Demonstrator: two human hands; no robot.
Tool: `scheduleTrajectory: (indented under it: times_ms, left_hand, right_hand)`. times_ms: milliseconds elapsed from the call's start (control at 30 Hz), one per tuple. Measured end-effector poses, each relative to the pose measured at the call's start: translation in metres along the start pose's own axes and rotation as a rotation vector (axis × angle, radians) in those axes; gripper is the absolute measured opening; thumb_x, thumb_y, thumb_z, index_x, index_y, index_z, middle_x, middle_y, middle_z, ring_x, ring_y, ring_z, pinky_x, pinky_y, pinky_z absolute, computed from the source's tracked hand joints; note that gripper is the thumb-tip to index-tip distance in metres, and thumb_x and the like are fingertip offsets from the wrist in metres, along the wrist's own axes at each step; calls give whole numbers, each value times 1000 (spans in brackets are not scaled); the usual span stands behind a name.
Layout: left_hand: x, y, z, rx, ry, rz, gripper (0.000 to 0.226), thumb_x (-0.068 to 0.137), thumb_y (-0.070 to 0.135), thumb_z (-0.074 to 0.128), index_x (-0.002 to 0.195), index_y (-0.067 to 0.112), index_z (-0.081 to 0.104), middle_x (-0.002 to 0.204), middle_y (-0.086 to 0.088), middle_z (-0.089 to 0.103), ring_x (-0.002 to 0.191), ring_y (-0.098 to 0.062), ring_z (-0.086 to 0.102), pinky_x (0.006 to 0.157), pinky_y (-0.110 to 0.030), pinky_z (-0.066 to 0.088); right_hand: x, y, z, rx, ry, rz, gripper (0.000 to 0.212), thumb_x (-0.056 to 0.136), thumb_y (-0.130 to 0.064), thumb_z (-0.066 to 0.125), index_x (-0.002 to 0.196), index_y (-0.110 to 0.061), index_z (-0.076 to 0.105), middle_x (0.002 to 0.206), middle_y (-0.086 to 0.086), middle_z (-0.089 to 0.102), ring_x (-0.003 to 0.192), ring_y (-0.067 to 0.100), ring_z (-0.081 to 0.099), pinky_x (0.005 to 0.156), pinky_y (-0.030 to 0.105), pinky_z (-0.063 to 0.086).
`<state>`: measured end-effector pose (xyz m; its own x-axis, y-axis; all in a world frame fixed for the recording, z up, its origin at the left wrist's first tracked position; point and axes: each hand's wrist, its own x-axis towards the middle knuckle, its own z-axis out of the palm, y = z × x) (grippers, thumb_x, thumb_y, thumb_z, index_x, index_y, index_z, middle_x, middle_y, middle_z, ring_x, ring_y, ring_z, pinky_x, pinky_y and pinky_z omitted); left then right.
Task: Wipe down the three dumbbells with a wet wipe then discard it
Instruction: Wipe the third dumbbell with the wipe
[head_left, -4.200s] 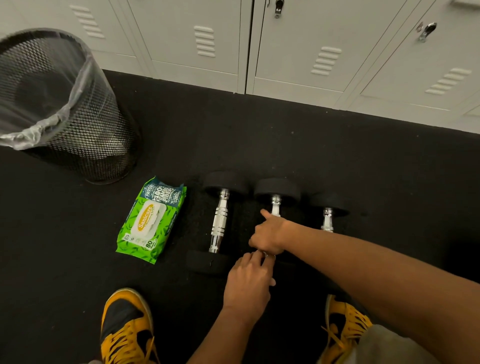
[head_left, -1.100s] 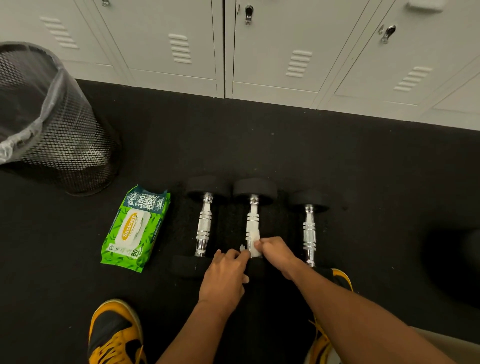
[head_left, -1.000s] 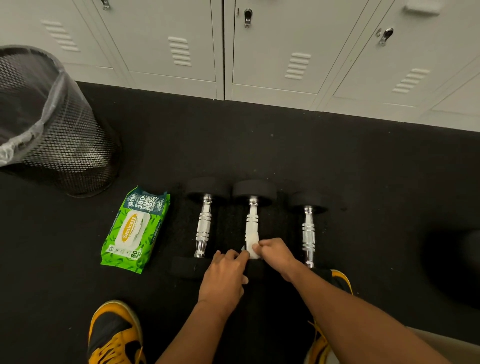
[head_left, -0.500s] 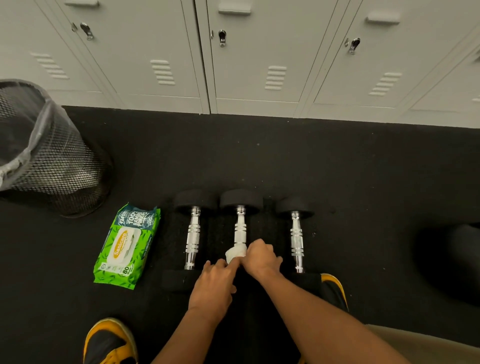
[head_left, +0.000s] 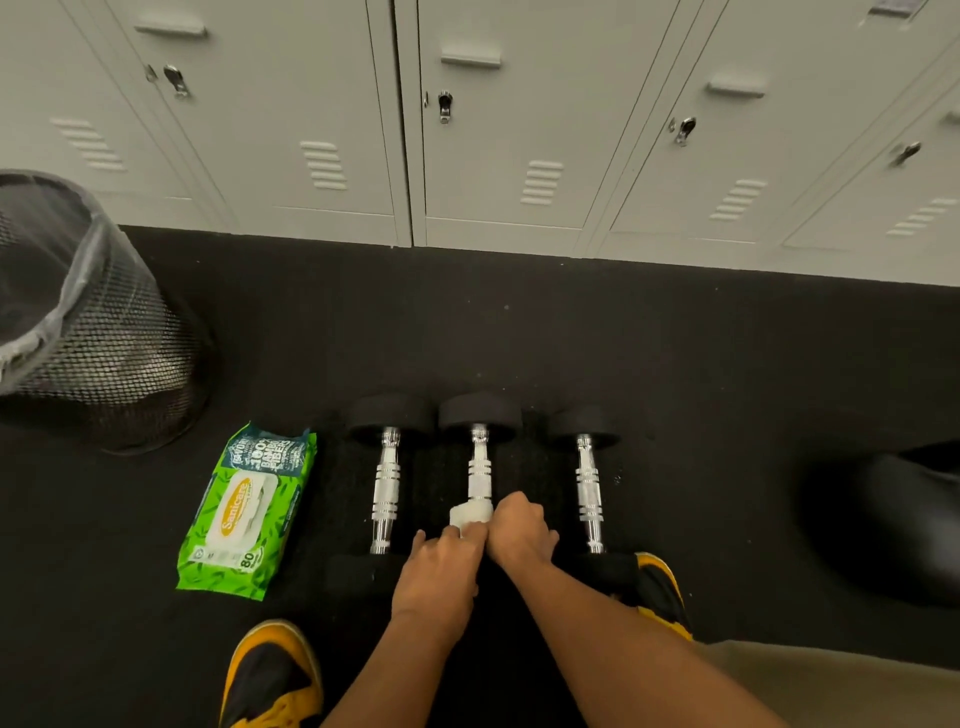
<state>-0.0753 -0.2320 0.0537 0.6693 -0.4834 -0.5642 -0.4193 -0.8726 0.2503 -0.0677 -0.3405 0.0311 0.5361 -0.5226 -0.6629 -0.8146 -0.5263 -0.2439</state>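
Note:
Three dumbbells with chrome handles and black ends lie side by side on the black floor: left dumbbell (head_left: 385, 488), middle dumbbell (head_left: 479, 457), right dumbbell (head_left: 588, 488). A white wet wipe (head_left: 469, 515) is wrapped around the near part of the middle handle. My right hand (head_left: 519, 530) grips the wipe against the handle. My left hand (head_left: 441, 566) rests closed over the near end of the middle dumbbell and touches the wipe's lower edge. That near end is hidden under my hands.
A green pack of wet wipes (head_left: 248, 506) lies left of the dumbbells. A black mesh bin (head_left: 98, 338) with a clear liner stands at the far left. Grey lockers (head_left: 467, 130) line the back. My yellow and black shoes (head_left: 270, 675) flank my arms.
The wipe and my right hand have slid along the middle handle toward its near end. My head has tilted up, showing more of the lockers. My left hand has stayed on the near end.

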Motion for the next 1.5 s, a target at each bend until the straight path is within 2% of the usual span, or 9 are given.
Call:
scheduleTrajectory:
  times_ms: [100, 467, 867, 967, 1067, 1233, 1333, 1433, 1500]
  left_hand:
    - [-1, 3, 3, 16, -1, 8, 61, 90, 12, 63, 141, 18, 31, 133, -9, 50, 122, -27, 52, 114, -45, 26]
    - [0, 12, 2, 102, -15, -11, 66, 95, 16, 57, 149, 21, 19, 139, -7, 45, 130, -27, 45, 114, -40, 26]
    - [2, 8, 5, 103, -30, 31, 62, 94, 16, 59, 144, 25, 24, 132, -3, 47, 123, -21, 50, 114, -39, 29]
    - [4, 7, 7, 130, -28, 45, 63, 92, 19, 60, 143, 24, 24, 130, -3, 48, 121, -22, 51, 113, -43, 30]
    - [5, 9, 8, 174, -15, 55, 63, 90, 30, 62, 142, 22, 27, 131, -2, 46, 124, -23, 47, 113, -46, 28]
    - [10, 37, 10, 158, 77, 158, 56, 89, 47, 58, 135, 23, 37, 136, 0, 42, 127, -23, 39, 111, -43, 28]
    - [20, 63, 15, 141, 99, 238, 48, 93, 47, 54, 131, 21, 42, 130, -2, 46, 120, -24, 42, 104, -42, 33]
    - [32, 85, 23, 98, 93, 305, 46, 94, 43, 54, 132, 19, 43, 129, -4, 47, 118, -24, 44, 101, -41, 37]
    - [38, 95, 29, 75, 87, 341, 50, 94, 42, 56, 136, 18, 41, 130, -5, 46, 118, -24, 44, 101, -42, 40]
  right_hand:
    - [-3, -1, 1, 26, -2, 22, 19, 96, -19, 47, 109, -17, 61, 116, 4, 62, 109, 23, 58, 103, 42, 38]
    - [11, 12, -1, 178, -120, 71, 24, 84, -35, 70, 103, -20, 68, 107, 1, 66, 104, 22, 62, 98, 41, 44]
    - [16, 22, 4, 252, -116, 50, 27, 80, -34, 75, 102, -20, 70, 106, 0, 66, 104, 22, 62, 98, 41, 46]
    - [16, 27, -1, 320, -114, 34, 12, 83, -32, 74, 80, -22, 68, 81, -7, 55, 90, 18, 62, 89, 35, 50]
    - [20, 34, -9, 374, -113, -9, 43, 84, -27, 74, 50, -21, 48, 65, -7, 48, 63, 10, 50, 65, 28, 47]
    - [28, 48, -50, 370, -76, -110, 32, 87, -25, 70, 57, -18, 60, 61, -5, 56, 62, 8, 52, 56, 21, 39]
    - [39, 64, -71, 417, -41, -94, 21, 91, -29, 66, 73, -19, 71, 78, -2, 66, 75, 7, 59, 61, 20, 42]
    - [51, 84, -87, 427, 14, -68, 37, 95, -28, 61, 59, -22, 55, 65, -6, 54, 63, 3, 50, 56, 17, 35]
    - [59, 95, -94, 412, 95, -42, 44, 96, -27, 58, 54, -22, 48, 59, -8, 47, 66, 9, 48, 61, 23, 36]
